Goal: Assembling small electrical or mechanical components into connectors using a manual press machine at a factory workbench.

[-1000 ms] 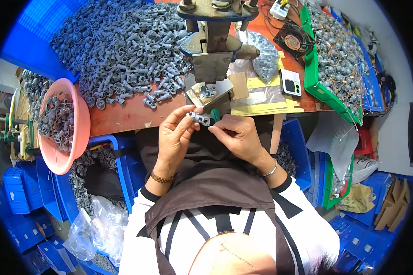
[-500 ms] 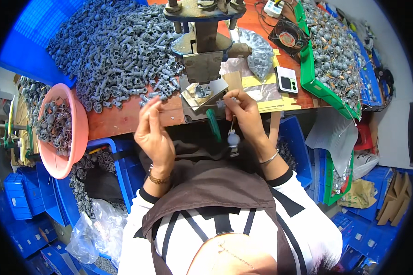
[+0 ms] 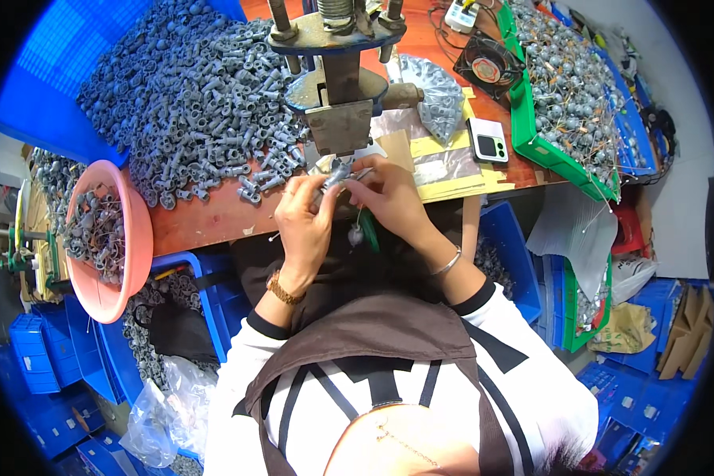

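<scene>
Under the press head, both my hands meet at a small grey plastic fitting [image 3: 337,172]. My left hand [image 3: 303,224] pinches it from the left with closed fingers. My right hand [image 3: 393,200] is closed at its other side, thumb and fingertips partly covering it. A grey ball-shaped part [image 3: 356,236] dangles below the hands, next to a green handle [image 3: 369,230]. A thin wire with a white tip [image 3: 274,236] sticks out beside my left hand. The metal press [image 3: 339,127] stands just beyond my fingers, its lower seat mostly hidden by them.
A big heap of grey fittings [image 3: 206,103] covers the table's left. A pink basin [image 3: 139,238] of wired parts stands at far left. To the right are a phone [image 3: 487,141], a small fan [image 3: 490,63] and a green tray [image 3: 523,119] of wired parts. Blue bins [image 3: 202,293] sit below.
My left hand has moved right and closed on the fitting. My right hand has shifted left to meet it. The dangling ball part has swung left with it.
</scene>
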Available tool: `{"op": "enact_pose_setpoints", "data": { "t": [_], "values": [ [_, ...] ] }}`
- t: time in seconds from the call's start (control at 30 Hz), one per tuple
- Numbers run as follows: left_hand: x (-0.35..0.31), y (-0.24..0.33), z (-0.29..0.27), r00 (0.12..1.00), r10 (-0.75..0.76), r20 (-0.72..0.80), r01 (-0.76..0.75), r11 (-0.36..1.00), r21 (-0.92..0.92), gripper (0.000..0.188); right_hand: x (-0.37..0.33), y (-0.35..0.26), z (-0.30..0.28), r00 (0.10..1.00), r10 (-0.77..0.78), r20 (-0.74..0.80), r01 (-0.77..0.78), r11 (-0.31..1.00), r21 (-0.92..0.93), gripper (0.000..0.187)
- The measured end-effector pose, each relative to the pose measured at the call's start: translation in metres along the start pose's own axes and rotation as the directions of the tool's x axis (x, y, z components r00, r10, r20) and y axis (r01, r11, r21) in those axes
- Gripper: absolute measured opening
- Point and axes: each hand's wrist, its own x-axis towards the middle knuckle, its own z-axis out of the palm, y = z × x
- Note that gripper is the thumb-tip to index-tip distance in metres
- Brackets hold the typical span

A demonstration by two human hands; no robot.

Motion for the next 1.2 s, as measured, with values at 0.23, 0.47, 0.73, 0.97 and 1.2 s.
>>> {"op": "enact_pose_setpoints", "data": {
  "t": [0.23,0.47,0.73,0.97,1.2],
  "values": [
    [0.024,-0.014,0.001,0.994,-0.09,0.054,0.091,0.996,-0.018,0.02,0.003,-0.003,0.0,0.991,-0.119,-0.067,0.082,0.91,-0.406,0.021],
    [0.04,-0.011,-0.009,0.96,0.163,0.227,-0.17,0.985,0.011,0.022,0.073,-0.047,-0.08,0.966,-0.207,-0.157,0.214,0.976,0.03,0.028],
    [0.024,-0.011,-0.004,0.996,0.027,0.087,-0.037,0.992,0.119,0.022,0.047,-0.146,-0.057,0.743,-0.652,-0.153,0.659,0.752,-0.002,0.035],
    [0.031,-0.003,-0.01,0.98,0.119,0.159,-0.159,0.949,0.271,0.013,-0.026,-0.093,-0.065,0.399,-0.895,0.198,0.869,0.3,-0.393,0.023],
    [0.003,0.049,-0.034,0.85,-0.088,0.52,0.155,0.984,-0.085,0.02,0.049,-0.06,-0.295,0.341,-0.779,-0.526,-0.008,0.557,-0.83,0.01]
  ]
}}
